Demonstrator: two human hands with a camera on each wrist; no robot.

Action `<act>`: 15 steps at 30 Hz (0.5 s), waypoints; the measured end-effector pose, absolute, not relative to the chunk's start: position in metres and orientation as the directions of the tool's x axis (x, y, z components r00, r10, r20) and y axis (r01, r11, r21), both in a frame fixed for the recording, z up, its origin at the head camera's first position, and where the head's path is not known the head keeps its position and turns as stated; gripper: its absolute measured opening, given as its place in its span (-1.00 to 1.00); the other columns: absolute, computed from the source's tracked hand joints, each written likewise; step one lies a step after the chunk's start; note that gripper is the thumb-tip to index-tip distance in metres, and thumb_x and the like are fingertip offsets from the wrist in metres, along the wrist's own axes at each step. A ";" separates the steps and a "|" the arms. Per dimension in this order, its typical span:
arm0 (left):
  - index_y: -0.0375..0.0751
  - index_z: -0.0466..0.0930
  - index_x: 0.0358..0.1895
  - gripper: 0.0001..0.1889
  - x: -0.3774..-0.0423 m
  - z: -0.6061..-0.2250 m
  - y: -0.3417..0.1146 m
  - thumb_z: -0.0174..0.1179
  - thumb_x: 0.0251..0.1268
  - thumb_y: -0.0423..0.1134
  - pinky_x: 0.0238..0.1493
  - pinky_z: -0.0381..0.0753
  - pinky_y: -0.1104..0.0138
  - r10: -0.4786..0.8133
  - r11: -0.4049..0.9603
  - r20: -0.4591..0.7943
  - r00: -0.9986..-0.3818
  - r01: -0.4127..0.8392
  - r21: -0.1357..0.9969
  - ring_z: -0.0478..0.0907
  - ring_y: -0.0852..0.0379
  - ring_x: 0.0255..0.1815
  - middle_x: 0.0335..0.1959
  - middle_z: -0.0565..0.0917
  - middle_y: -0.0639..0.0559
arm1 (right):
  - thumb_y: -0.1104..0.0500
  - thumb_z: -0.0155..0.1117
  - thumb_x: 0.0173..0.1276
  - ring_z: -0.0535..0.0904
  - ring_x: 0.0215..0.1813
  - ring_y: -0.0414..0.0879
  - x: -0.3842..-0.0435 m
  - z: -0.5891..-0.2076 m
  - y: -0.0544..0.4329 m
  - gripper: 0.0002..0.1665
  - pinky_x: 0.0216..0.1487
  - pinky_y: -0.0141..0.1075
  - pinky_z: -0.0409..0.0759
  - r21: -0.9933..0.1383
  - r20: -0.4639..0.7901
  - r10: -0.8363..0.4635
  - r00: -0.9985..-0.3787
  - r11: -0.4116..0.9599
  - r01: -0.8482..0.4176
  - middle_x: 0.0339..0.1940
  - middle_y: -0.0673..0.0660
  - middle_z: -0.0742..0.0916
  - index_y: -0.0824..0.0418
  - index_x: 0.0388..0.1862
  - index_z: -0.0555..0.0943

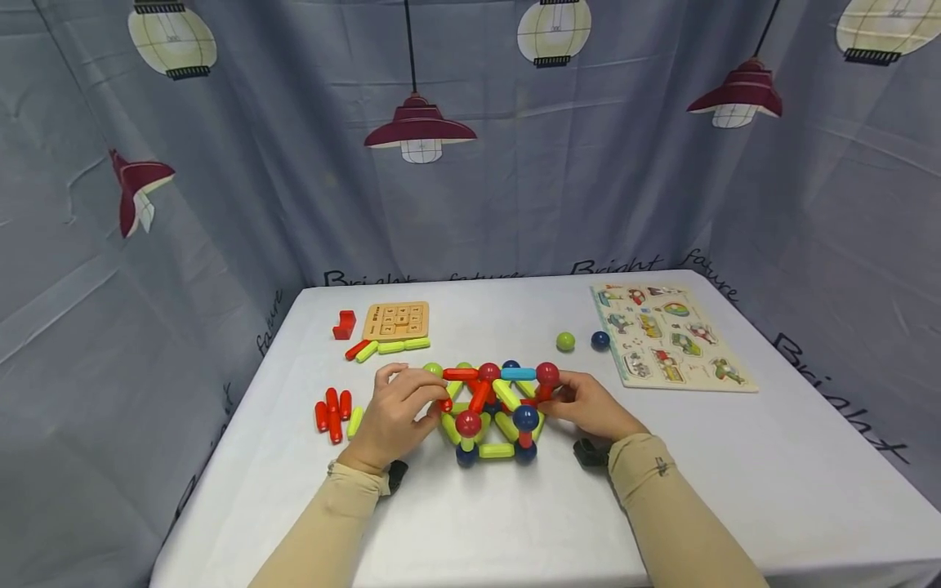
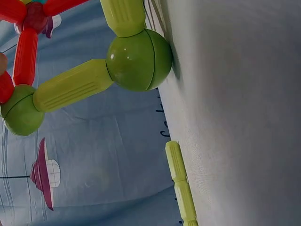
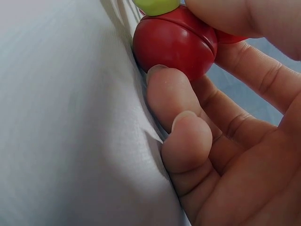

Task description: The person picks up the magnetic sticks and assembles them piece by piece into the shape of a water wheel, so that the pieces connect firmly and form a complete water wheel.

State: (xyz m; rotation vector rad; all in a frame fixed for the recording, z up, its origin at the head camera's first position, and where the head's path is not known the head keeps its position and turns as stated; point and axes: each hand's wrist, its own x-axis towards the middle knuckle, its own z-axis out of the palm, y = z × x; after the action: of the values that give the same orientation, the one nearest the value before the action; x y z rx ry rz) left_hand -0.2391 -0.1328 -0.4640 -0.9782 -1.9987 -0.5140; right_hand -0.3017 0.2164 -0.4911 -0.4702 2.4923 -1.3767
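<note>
A ball-and-stick toy frame stands on the table, built from red, green and blue balls joined by coloured sticks. My left hand (image 1: 397, 416) pinches a short red stick (image 1: 445, 404) on the frame's left side. In the left wrist view that stick meets a green ball (image 2: 22, 110), with another green ball (image 2: 139, 60) at the table surface. On the other side, my right hand (image 1: 591, 406) grips the frame. The right wrist view shows its thumb and fingers curled round a red ball (image 3: 174, 44), low by the table. At the front are a red ball and a blue ball (image 1: 525, 417) on short uprights.
Loose red sticks (image 1: 334, 415) lie left of the left hand. Behind are green sticks (image 1: 392, 347), a wooden number board (image 1: 396, 321) and a red block (image 1: 344, 325). A loose green ball (image 1: 565, 341), a blue ball (image 1: 599, 340) and a picture puzzle board (image 1: 672, 336) lie at the back right.
</note>
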 end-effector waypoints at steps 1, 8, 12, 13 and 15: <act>-0.09 0.72 -0.19 -0.73 -0.239 -0.464 -0.133 0.47 0.00 -0.41 0.18 0.42 -0.03 0.450 0.615 0.819 -0.356 0.788 0.004 0.66 0.09 0.02 -0.09 0.72 0.07 | 0.01 0.55 0.26 0.57 -0.15 0.07 -0.302 -0.491 0.216 -0.51 -0.16 -0.16 0.51 -0.851 -0.064 -0.398 -0.915 0.500 -0.158 -0.09 0.05 0.75 -0.02 0.17 0.69; -0.08 0.73 -0.19 -0.73 -0.236 -0.465 -0.130 0.51 0.00 -0.37 0.15 0.42 0.01 0.467 0.602 0.814 -0.344 0.799 -0.008 0.65 0.09 -0.03 -0.14 0.70 0.07 | 0.04 0.55 0.26 0.55 -0.21 0.07 -0.302 -0.492 0.217 -0.50 -0.23 -0.19 0.48 -0.844 -0.050 -0.401 -0.915 0.507 -0.176 -0.22 0.09 0.73 0.06 0.17 0.68; -0.08 0.74 -0.18 -0.72 -0.236 -0.466 -0.128 0.49 0.00 -0.38 0.12 0.43 0.03 0.478 0.578 0.819 -0.317 0.816 -0.021 0.65 0.10 -0.04 -0.14 0.70 0.09 | 0.04 0.54 0.26 0.55 -0.20 0.06 -0.302 -0.492 0.216 -0.51 -0.22 -0.18 0.49 -0.842 -0.047 -0.399 -0.916 0.509 -0.178 -0.22 0.08 0.73 0.06 0.16 0.68; -0.08 0.74 -0.18 -0.72 -0.236 -0.466 -0.127 0.49 -0.01 -0.39 0.11 0.43 0.04 0.480 0.570 0.822 -0.306 0.821 -0.027 0.65 0.10 -0.05 -0.14 0.70 0.09 | 0.04 0.55 0.26 0.55 -0.20 0.06 -0.302 -0.491 0.216 -0.51 -0.20 -0.18 0.49 -0.842 -0.048 -0.398 -0.916 0.509 -0.177 -0.21 0.08 0.74 0.06 0.16 0.69; -0.07 0.74 -0.17 -0.70 -0.237 -0.466 -0.126 0.49 -0.02 -0.39 0.10 0.43 0.05 0.486 0.556 0.825 -0.290 0.830 -0.036 0.65 0.11 -0.05 -0.14 0.69 0.11 | 0.02 0.55 0.25 0.55 -0.20 0.06 -0.302 -0.491 0.217 -0.50 -0.19 -0.17 0.49 -0.845 -0.050 -0.397 -0.917 0.506 -0.173 -0.21 0.09 0.74 0.06 0.16 0.69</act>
State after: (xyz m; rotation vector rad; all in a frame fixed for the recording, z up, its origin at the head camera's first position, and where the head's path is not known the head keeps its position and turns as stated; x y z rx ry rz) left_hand -0.2368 -0.1255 -0.4663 -1.0633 -1.9467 -0.5156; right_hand -0.3016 0.2166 -0.4912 -0.4849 2.5131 -1.3688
